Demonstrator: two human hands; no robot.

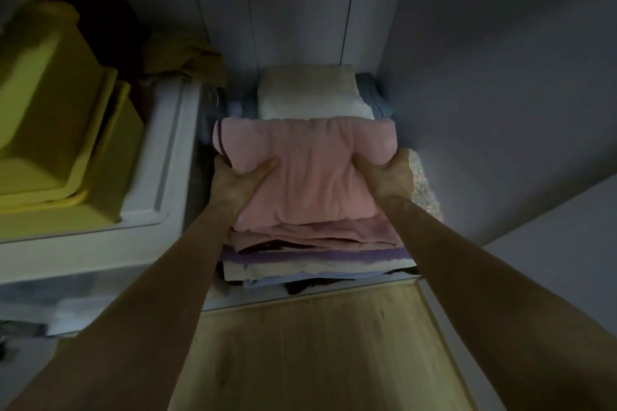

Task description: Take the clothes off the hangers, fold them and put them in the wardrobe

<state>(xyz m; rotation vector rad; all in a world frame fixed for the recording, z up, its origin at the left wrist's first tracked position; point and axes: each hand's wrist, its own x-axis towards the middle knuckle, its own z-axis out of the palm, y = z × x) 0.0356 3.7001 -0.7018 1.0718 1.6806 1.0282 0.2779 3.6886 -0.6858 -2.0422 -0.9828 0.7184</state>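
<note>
Your left hand [238, 182] and right hand [389, 173] each grip an end of the folded pink garment [310, 170], its long axis crosswise, resting atop the wardrobe's stack [314, 260].

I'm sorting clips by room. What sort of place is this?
Probably inside a bedroom wardrobe: a stack of folded clothes on a shelf, both hands setting a folded pink garment on top, pale panelled walls behind.

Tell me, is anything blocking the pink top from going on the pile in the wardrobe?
Nothing visible blocks it. Left hand and right hand grip the folded pink garment, which already sits on the stack of folded clothes. A cream folded item lies behind.
</note>
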